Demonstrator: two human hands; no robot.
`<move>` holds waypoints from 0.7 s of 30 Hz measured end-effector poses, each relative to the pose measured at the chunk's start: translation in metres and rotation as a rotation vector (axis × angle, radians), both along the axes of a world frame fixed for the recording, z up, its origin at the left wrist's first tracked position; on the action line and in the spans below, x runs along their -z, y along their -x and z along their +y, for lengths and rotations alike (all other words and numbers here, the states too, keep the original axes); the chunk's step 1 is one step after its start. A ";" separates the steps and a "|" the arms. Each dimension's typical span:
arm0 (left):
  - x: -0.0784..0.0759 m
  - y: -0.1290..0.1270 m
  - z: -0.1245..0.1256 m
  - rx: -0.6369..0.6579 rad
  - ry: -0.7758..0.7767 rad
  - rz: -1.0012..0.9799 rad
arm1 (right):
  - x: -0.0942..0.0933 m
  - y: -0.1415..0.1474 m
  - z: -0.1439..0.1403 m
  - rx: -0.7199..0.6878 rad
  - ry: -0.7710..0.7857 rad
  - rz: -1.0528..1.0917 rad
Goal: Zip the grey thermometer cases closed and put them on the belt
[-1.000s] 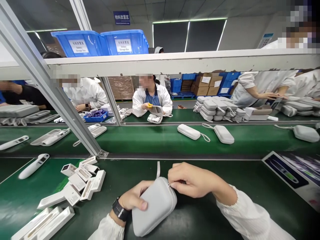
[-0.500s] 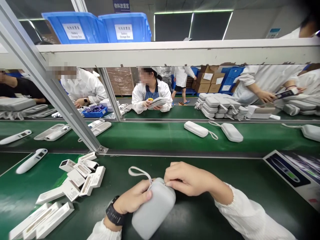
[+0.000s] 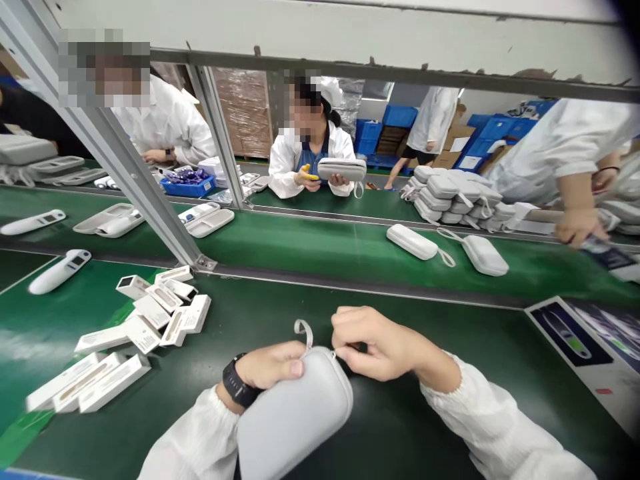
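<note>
Grey case (image 3: 295,420) in left fingers (image 3: 291,369)

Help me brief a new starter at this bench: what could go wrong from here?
The right hand pinches the zip pull at the edge of the grey case; it could slip free. The strap stands close to the left hand and might snag. Small white boxes lie loosely heaped beyond the left sleeve, which might knock them.
</note>
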State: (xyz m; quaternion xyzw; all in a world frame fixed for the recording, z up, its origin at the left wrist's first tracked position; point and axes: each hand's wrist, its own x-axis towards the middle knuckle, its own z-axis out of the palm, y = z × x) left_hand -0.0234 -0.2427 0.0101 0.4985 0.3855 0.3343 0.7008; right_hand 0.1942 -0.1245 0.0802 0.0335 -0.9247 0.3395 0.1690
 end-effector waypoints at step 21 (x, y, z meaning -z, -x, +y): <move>-0.004 -0.009 0.008 0.367 0.019 0.119 | 0.045 0.021 0.015 -0.267 0.463 -0.184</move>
